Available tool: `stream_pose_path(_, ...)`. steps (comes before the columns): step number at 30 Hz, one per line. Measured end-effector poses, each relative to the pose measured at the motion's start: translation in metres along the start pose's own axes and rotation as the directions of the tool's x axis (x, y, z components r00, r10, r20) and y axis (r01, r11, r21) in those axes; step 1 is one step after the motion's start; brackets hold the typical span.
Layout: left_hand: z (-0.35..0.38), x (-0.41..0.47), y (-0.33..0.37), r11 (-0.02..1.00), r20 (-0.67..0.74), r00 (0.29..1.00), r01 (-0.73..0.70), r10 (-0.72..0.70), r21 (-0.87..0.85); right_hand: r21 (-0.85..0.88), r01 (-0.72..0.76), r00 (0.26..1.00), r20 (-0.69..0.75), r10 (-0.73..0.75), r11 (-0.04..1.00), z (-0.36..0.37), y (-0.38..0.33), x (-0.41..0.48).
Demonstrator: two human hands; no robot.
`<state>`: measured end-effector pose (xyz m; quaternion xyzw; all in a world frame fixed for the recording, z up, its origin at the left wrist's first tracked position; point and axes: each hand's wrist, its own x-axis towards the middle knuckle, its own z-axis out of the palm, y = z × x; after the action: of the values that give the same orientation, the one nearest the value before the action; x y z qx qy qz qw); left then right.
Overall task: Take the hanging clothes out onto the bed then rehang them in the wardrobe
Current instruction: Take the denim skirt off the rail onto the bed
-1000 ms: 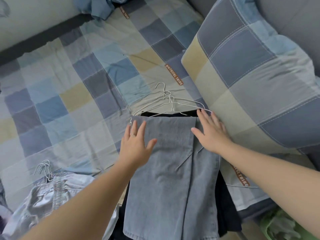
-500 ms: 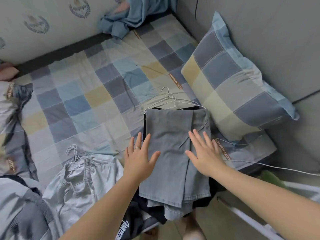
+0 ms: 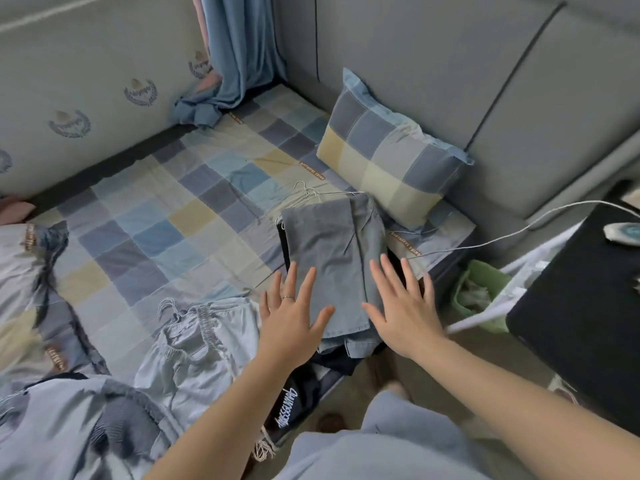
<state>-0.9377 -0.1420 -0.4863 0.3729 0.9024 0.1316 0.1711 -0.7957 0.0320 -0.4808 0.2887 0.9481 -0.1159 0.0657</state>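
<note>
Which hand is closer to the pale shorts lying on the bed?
Left. The left hand is spread just beside the pale shorts, over the left edge of the folded jeans. The right hand is farther off, over the right edge of the jeans.

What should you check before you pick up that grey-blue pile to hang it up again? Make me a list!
1. Hands free: left hand and right hand are open and hold nothing. Ok.
2. Denim pile lies flat on the bed. Ok.
3. Wire hangers stick out at the pile's far end, uncovered. Ok.
4. Every garment sits on its hanger: cannot tell, the folds hide it.
5. White cable kept away from the pile: not ok, it runs close beside it and might snag.
</note>
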Motion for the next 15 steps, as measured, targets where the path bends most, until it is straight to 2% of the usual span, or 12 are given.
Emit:
stream_pose_path(7, 0.007, -0.032, 0.039, 0.967, 0.069, 0.967, -0.250, 0.247, 0.044, -0.010, -0.168, 0.983, -0.082, 0.167, 0.986, -0.005, 0.010, -0.094)
stream_pose_path(11, 0.021, -0.042, 0.075, 0.909, 0.125, 0.907, -0.411, 0.401, 0.064, -0.007, -0.300, 0.949, -0.103, 0.298, 0.954, -0.007, 0.031, -0.141)
stream_pose_path(15, 0.041, -0.053, 0.119, 0.832, 0.203, 0.823, -0.551, 0.531, 0.059, 0.034, -0.469, 0.876, -0.108, 0.470, 0.882, -0.005, 0.058, -0.192)
